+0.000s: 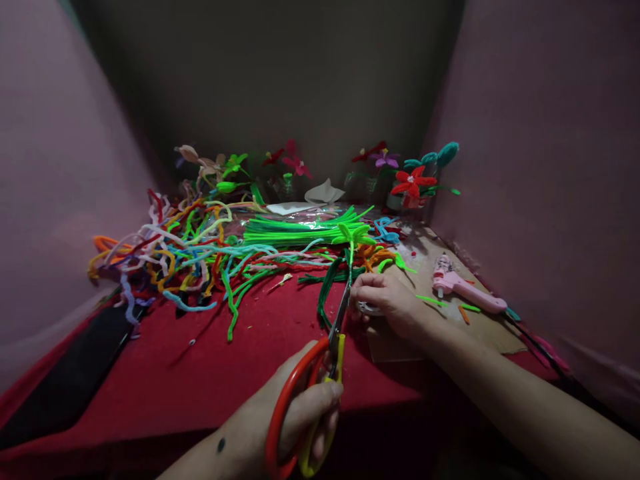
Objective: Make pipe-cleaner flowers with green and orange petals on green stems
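My left hand (305, 417) is closed through the handles of red and yellow scissors (320, 373), whose blades point up toward the stem of a bright green pipe-cleaner flower (351, 235). My right hand (387, 300) pinches that stem near its lower end and also rests on a roll of tape (367, 308). The scissor tips meet the stem just left of my right fingers. Dark green pipe cleaners (327, 287) loop beside the blades.
A tangle of coloured pipe cleaners (185, 257) and a bundle of green ones (300, 230) cover the red cloth (240, 360). A pink glue gun (463, 285) lies on cardboard (480, 327) at right. Finished flowers (413, 181) stand at the back. Pink walls close both sides.
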### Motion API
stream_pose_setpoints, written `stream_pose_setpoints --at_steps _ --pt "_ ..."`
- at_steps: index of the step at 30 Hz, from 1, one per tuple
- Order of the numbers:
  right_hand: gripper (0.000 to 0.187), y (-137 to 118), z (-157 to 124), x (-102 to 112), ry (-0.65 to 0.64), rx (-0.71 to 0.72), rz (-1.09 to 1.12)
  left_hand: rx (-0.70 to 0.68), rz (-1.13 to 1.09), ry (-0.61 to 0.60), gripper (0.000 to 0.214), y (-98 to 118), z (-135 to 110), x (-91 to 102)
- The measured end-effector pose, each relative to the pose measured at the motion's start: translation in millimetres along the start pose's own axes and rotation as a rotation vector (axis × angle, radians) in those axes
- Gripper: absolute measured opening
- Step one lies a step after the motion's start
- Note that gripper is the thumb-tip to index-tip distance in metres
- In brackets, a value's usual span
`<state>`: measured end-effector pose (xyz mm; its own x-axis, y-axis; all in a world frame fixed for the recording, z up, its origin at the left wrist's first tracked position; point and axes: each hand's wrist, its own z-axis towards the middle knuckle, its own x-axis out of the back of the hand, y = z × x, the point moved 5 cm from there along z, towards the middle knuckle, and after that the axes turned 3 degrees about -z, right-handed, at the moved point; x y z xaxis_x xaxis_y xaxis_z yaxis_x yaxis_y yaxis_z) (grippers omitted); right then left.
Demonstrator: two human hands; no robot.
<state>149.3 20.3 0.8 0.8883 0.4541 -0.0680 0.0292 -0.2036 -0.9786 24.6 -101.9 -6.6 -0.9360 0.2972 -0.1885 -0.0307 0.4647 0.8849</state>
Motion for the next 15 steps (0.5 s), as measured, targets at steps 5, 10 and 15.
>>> stream_pose_setpoints --at_steps 5,10,15 --pt "0.009 -1 0 -1 -0.024 0.023 -0.049 0.029 0.083 0.045 0.025 -2 1 6.6" --pt "0.006 1 0 0 -0.019 0.013 -0.066 -0.007 0.11 0.001 0.023 11 0 21.4" --pt "0.008 0 1 2 -0.051 0.01 -0.002 0.072 0.206 -0.077 0.026 20 -8 35.8"
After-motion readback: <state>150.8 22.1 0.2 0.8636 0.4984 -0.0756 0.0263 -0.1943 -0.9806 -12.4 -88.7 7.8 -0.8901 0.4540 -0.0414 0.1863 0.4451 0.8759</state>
